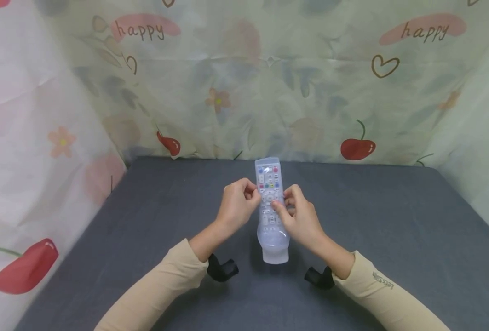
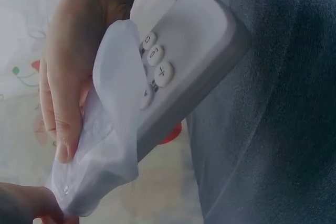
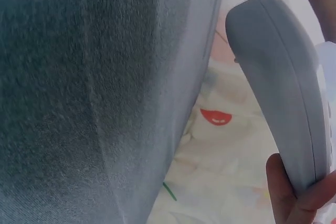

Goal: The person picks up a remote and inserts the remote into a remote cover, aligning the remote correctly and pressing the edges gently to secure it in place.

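A white remote control (image 1: 275, 255) is partly inside a translucent soft cover (image 1: 272, 235), which flares loosely near the lower end. That lower end stays bare, with several round buttons showing in the left wrist view. My right hand (image 1: 304, 220) grips the covered remote from the right side, thumb on its button face and fingers behind; the right wrist view shows those fingers against the grey back (image 3: 283, 77). On the other side, my left hand (image 1: 238, 202) pinches the cover's left edge with thumb and curled fingers. The remote is held up, tilted, above the table.
A dark grey cloth-covered table (image 1: 165, 197) lies under both hands. Printed curtains (image 1: 269, 105) with cherries and hearts stand behind it and at the sides. Black wrist mounts (image 1: 222, 269) hang below both sleeves.
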The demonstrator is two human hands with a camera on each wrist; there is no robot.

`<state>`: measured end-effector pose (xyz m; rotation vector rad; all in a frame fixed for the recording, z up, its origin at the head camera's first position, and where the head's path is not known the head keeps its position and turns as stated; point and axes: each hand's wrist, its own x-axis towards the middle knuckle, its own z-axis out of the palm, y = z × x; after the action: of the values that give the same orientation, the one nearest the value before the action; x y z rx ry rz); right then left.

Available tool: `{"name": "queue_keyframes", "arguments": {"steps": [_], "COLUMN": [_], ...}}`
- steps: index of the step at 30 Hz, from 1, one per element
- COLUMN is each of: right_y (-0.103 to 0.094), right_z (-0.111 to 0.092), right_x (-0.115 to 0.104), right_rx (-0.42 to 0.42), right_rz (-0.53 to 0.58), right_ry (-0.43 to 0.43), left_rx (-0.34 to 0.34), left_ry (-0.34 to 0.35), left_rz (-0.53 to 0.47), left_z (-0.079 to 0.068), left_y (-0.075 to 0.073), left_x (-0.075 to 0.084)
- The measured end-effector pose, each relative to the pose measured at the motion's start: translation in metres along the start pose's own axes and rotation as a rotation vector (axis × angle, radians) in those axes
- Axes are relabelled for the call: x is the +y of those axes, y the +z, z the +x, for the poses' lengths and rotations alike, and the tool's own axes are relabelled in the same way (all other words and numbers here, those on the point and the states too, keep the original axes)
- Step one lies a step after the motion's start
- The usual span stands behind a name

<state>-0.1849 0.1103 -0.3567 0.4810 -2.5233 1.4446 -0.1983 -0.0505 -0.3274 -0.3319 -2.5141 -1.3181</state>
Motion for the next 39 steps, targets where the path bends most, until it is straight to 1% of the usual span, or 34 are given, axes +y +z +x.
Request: {"name": "queue_keyframes", "arguments": {"steps": [3, 9, 12, 16, 18, 21, 28, 32, 36, 39], "right_y": [-0.001, -0.006, -0.008, -0.009, -0.009, -0.009, -0.008, -0.010, -0.019, -0.026], "right_z": [0.001, 0.006, 0.007, 0.006, 0.006, 0.005, 0.003, 0.004, 0.005, 0.008], "right_x": [0.000, -0.001, -0.002, -0.002, -0.001, 0.000, 0.002, 0.002, 0.003, 0.001], "right_rx": [-0.005, -0.019, -0.031, -0.039, -0.037, -0.038, -0.043, -0.087, -0.148, -0.154], "right_rz": [0.006, 0.032, 0.037, 0.034, 0.023, -0.004, -0.064, -0.070, -0.071, -0.061], "right_ry": [-0.013, -0.053, -0.063, -0.069, -0.072, -0.081, -0.102, -0.071, -0.030, -0.034], "left_rx": [-0.005, 0.008, -0.007, -0.004, -0.001, -0.011, -0.050, -0.056, -0.073, -0.085], "left_ry": [-0.017, -0.007, -0.033, -0.082, -0.099, -0.102, -0.058, -0.038, -0.030, -0.034], "left_rz": [-0.043, -0.147, -0.228, -0.299, -0.307, -0.295, -0.236, -0.228, -0.231, -0.232], "left_z": [0.001, 0.005, 0.005, 0.004, 0.004, 0.005, 0.006, 0.006, 0.007, 0.009], "left_y": [0.000, -0.002, -0.002, -0.002, -0.002, -0.002, -0.004, -0.005, -0.006, -0.007], "left_x": [-0.001, 0.000, 0.000, -0.001, -0.002, -0.003, -0.001, -0.001, -0.001, -0.001]}}
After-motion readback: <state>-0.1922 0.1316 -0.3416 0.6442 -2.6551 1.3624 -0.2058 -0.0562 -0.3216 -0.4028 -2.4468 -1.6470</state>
